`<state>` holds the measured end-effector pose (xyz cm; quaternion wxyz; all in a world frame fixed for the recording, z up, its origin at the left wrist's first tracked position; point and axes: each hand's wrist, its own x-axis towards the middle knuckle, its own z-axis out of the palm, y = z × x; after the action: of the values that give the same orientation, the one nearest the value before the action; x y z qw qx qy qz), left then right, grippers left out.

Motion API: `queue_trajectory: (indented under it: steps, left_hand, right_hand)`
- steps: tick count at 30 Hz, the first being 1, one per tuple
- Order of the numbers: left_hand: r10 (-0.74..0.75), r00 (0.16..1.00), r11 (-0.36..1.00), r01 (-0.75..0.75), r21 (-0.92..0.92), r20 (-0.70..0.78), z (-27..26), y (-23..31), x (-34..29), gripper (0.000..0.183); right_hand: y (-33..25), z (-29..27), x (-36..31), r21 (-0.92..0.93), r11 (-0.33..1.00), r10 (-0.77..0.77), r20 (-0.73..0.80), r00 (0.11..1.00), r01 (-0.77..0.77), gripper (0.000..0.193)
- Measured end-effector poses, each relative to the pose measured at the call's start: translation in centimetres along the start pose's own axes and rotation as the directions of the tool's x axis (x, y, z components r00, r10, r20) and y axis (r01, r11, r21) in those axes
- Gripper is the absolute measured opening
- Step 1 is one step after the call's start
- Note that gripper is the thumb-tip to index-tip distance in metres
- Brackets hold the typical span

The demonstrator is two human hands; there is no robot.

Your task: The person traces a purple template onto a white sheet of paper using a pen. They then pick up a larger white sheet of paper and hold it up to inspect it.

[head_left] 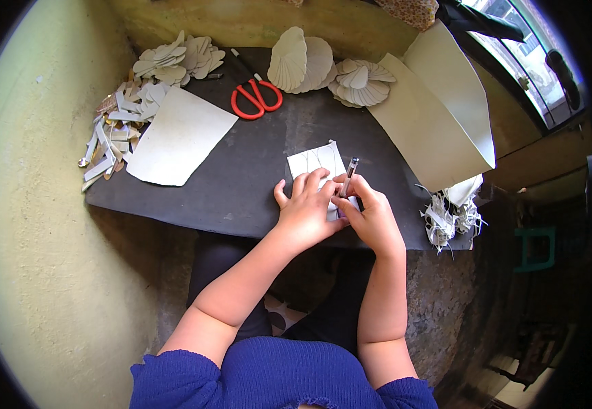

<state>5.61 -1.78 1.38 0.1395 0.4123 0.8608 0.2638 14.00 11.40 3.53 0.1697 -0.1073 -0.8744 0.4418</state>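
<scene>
While the dark tabletop (241, 184) stretches across the middle of the view, the far left edge carries a heap of pale offcut strips (112, 133), and just beyond it a pile of cut petal shapes (177, 58). Right of the strips lies a loose sheet of cream paper (177, 140), flat and slightly skewed. Further along, at the far side, red-handled scissors (256, 97) rest flat on the tabletop, with a pen-like stick (243, 63) just beyond them. Next come stacked oval cut-outs (303, 63) and a fanned cluster of smaller petals (362, 82) beside them.

Now the action, near the front edge: the left hand (306, 211) presses flat, fingers spread, on a small white card (318, 163) marked with curved outlines — that grip is open, palm down, pinning the card. Touching it on the right, the right hand (371, 215) has its grip closed around a pen (348, 177), held upright with its lower end at the card's right edge.

Further right, a large cream sheet (439, 116) leans up off the tabletop, and at the right end sits a tangle of white paper scraps (451, 215).
</scene>
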Motion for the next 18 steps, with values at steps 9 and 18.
queue_trajectory:
  steps: [9, 18]
  left_hand:
    - [-0.012, 1.000, 0.999, 0.011, -0.037, -0.017, 0.21, -0.08, 0.16, 0.069]
    - [-0.007, 0.999, 1.000, 0.006, -0.019, -0.031, -0.03, 0.10, 0.02, 0.069]
  right_hand:
    - [0.40, 0.65, 0.36, -0.076, 0.997, 0.000, -0.067, 0.998, -0.005, 0.028]
    - [-0.25, -0.03, 0.38, -0.106, 0.994, 0.032, -0.006, 0.999, -0.032, 0.026]
